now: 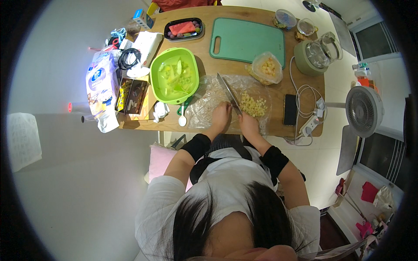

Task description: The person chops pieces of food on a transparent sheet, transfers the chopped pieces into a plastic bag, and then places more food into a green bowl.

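Note:
My right hand (249,123) grips a kitchen knife (228,91) by its handle end, over a clear plastic sheet (205,104) on the table. The blade points away from me and slants to the left. Just left of the blade, my left hand (222,115) has its fingers curled close to it; whether they hold anything is hidden. Pale yellow diced pieces (253,104) lie in a heap on the sheet, right of the knife. Beyond them, a plastic bag (267,68) of similar pieces sits open, partly over the edge of a green cutting board (248,39).
A green basin (155,83) with peels in liquid stands left, near a white spoon (182,120). Behind it is a black fruit tray (183,38). To the right are a phone (290,109), a power strip (308,126) with cables and a glass-jug appliance (308,58). Boxes (135,94) crowd the left edge.

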The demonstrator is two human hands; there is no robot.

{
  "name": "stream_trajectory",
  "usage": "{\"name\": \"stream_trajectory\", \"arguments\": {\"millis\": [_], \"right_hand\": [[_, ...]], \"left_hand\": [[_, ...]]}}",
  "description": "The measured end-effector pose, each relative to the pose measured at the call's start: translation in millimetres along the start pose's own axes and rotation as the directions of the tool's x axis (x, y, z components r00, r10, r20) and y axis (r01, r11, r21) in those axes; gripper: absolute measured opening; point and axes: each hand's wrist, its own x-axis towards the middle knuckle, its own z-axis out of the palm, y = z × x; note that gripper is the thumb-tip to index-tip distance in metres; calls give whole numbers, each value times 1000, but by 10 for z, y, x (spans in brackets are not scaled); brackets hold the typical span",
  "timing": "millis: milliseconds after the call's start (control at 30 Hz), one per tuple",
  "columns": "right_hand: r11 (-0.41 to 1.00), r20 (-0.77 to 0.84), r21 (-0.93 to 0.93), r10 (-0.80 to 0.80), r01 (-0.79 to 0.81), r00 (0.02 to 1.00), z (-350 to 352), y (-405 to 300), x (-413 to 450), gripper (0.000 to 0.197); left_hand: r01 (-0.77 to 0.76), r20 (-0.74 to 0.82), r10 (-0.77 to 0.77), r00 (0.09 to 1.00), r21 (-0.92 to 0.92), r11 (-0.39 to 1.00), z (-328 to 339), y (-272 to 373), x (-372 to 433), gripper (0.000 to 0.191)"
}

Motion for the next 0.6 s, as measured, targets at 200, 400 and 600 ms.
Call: {"name": "stream_trajectory", "arguments": {"millis": [200, 400, 600], "right_hand": [[994, 84, 110, 18, -28, 996, -5, 212, -184, 22], [962, 120, 251, 82, -110, 989, -324, 417, -311, 27], [939, 200, 218, 225, -267, 954, -754, 523, -471, 31]], "left_hand": [[47, -22, -48, 999, -17, 999, -55, -45, 93, 13], [-6, 7, 6, 1000, -16, 1000, -25, -51, 143, 14], [-46, 160, 44, 986, 4, 999, 169, 149, 265, 15]]}}
